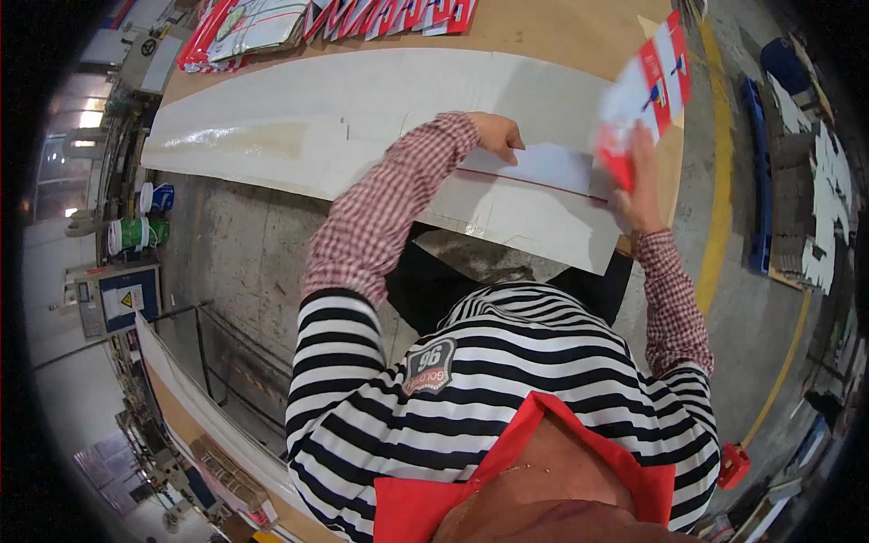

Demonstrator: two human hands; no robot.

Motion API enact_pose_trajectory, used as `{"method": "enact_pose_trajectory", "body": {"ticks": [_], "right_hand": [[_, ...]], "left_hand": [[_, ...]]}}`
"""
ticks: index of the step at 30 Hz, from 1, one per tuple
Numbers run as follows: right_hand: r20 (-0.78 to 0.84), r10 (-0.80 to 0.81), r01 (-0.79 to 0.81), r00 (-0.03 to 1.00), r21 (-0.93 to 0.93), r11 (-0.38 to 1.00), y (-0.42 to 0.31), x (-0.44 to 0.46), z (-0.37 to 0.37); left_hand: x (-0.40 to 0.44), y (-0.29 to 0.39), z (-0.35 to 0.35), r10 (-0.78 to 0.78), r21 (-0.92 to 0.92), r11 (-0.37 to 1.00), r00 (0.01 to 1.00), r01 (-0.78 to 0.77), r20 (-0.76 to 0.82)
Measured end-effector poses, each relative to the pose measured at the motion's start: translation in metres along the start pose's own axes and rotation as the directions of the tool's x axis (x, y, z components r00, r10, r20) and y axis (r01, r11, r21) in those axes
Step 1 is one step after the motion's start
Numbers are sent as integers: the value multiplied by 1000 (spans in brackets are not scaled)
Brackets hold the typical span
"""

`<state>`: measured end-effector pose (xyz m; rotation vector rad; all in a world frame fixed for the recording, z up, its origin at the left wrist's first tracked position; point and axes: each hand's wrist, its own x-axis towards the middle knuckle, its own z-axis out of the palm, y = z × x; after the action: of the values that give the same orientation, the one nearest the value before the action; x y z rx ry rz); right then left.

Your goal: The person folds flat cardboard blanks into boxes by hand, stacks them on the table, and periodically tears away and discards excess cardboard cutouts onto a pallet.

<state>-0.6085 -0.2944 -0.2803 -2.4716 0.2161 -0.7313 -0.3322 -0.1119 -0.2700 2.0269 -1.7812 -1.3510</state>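
My right hand (643, 195) grips a red-and-white printed card (647, 90) by its lower end. The card is raised over the right end of the table, slightly blurred, and blue marks show on its print. My left hand (496, 136) is over the white table covering, fingers bent downward and a little apart, with nothing visible in it. Its fingertips are at the left end of a flat white piece with a red edge (552, 167). Whether they press on that piece I cannot tell.
Red-and-white printed pieces (389, 18) lie overlapping at the table's back, beside a flat pile (258, 27). The white table covering (380, 90) spans the near side. To the right, a yellow floor line (720, 181) runs past stacked sheets (819, 199) on a blue pallet (760, 181).
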Motion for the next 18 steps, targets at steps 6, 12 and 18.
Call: {"method": "enact_pose_trajectory", "body": {"ticks": [6,12,18], "right_hand": [[306,47,101,951,-449,888,-4,-14,23],[474,78,-73,877,-29,997,-21,24,50],[503,-317,327,804,72,942,-51,60,107]], "left_hand": [[-30,-66,9,-113,-300,954,920,-5,-374],[-62,-32,85,-241,-22,951,693,309,-679],[-115,-9,123,205,534,806,726,255,-656]]}}
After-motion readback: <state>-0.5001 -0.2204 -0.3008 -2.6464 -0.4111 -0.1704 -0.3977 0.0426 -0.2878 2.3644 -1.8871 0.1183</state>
